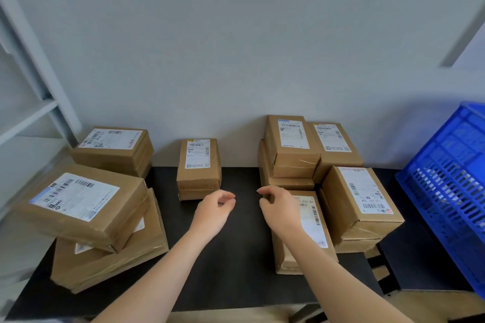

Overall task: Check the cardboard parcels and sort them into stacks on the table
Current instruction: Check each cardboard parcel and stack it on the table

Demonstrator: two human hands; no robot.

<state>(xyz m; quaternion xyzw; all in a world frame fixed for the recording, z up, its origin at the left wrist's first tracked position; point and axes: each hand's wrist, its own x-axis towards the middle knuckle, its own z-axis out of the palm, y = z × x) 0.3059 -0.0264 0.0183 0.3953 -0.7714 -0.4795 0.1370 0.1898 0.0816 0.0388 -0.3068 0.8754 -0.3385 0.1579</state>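
From the head camera, the left hand (pixel 216 208) hovers just in front of the small brown white-labelled cardboard parcel (pixel 199 170) standing mid-back on the matte black surface (pixel 236 257), loosely curled and empty. The right hand (pixel 279 207), likewise curled and holding nothing, is over the far corner of a taped, creased parcel (pixel 309 238) right of that small one, contact unclear. Stiff, tape-glossed stacked parcels (pixel 86 204) sit either side; best, I judge, to grip the next by opposite flat faces, label up, and set it square.

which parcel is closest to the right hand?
The brown cardboard parcel at the front of the right group: the right hand is over its far corner, with the forearm crossing it. No other lies under the hand.
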